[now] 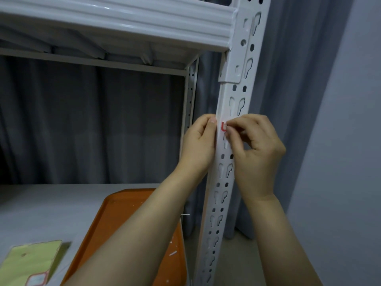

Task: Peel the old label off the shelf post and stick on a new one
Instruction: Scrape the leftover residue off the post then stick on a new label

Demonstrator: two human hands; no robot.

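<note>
A white slotted shelf post (228, 96) runs up the right of the view. A white label with a red border (223, 127) sits on its front face at mid height. My right hand (257, 155) pinches the label's right edge between thumb and fingertips. My left hand (199, 147) rests against the post's left side, thumb tip pressed at the label's upper left corner. Most of the label is hidden behind my fingers.
An orange tray (123, 219) with small white paper scraps lies on the grey shelf board (51, 205) below my left forearm. A yellow-green sheet carrying a red-bordered label (31, 263) lies at bottom left. A white shelf beam (123, 21) crosses above. Grey curtains hang behind.
</note>
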